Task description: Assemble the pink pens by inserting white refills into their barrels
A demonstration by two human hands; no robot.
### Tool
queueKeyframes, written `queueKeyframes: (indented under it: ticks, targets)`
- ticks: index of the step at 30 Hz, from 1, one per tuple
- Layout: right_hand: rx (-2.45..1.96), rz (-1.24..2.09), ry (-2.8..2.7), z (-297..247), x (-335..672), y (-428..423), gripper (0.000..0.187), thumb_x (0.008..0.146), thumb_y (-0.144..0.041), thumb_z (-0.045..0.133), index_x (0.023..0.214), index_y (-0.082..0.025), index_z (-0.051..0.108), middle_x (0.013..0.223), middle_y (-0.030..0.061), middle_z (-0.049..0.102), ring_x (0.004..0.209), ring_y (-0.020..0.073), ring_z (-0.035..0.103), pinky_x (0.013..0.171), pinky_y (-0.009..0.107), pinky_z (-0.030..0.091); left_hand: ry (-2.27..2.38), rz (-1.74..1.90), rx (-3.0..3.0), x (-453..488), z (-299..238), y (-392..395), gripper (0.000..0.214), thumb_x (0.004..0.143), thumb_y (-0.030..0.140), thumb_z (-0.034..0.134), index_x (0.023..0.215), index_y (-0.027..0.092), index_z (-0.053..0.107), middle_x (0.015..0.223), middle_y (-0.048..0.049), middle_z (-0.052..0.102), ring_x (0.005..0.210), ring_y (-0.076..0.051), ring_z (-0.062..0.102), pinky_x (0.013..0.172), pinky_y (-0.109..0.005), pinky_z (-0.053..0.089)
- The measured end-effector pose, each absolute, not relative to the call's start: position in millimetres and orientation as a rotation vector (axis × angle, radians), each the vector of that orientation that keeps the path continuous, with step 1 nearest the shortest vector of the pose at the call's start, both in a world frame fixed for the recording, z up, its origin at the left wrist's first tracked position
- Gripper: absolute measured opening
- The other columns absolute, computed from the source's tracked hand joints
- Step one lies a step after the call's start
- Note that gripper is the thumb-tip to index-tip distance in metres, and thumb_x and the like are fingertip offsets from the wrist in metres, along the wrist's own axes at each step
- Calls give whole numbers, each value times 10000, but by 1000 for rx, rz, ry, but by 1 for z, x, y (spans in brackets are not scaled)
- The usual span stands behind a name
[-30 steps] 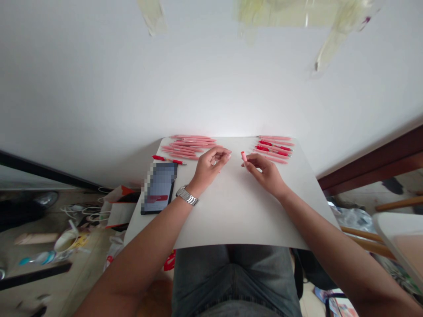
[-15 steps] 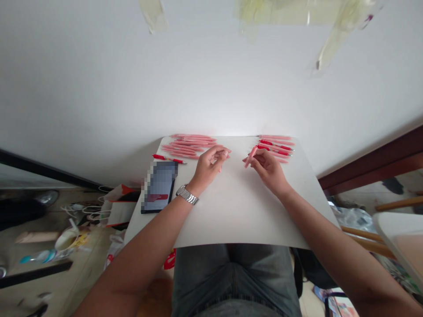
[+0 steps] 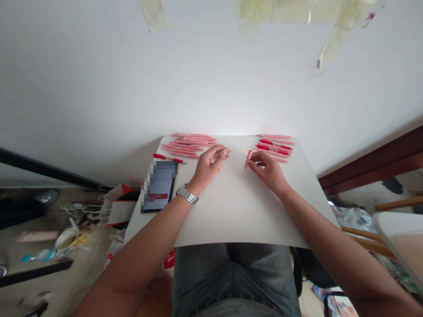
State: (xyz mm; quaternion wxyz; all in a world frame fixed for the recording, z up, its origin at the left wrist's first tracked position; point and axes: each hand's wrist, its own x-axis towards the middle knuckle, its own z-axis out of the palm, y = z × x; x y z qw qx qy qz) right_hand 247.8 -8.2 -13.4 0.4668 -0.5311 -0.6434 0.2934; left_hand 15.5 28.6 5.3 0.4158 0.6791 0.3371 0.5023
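My left hand (image 3: 209, 164), with a metal watch on the wrist, is curled over the white board (image 3: 231, 211) and pinches a small pink pen part (image 3: 220, 166). My right hand (image 3: 267, 169) grips a pink pen barrel (image 3: 247, 159), held nearly upright a short way from the left hand. A heap of pink pens (image 3: 188, 144) lies beyond the left hand. A row of pink and red pens (image 3: 274, 147) lies just beyond the right hand.
A red pen (image 3: 168, 158) and a dark phone (image 3: 159, 186) lie at the board's left edge. A white wall rises right behind the board. Cups, bags and cables litter the floor at left; wooden furniture and a white tabletop stand at right.
My right hand has turned the pink barrel, first tilting it toward the far right, then bringing it nearly upright. The left hand has barely moved.
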Motion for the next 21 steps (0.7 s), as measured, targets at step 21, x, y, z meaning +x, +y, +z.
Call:
queueKeyframes:
  ticks: [21]
  targets:
    - [-1275, 580, -1597, -1, 245, -13, 240, 962, -479, 680, 943, -243, 640, 904, 41, 762, 800, 195, 698, 687, 328, 530, 859, 1253, 1703, 15, 3, 30, 372, 1019, 524, 595, 1099, 188, 732, 1057, -102, 724, 885, -175, 700, 539, -211, 508]
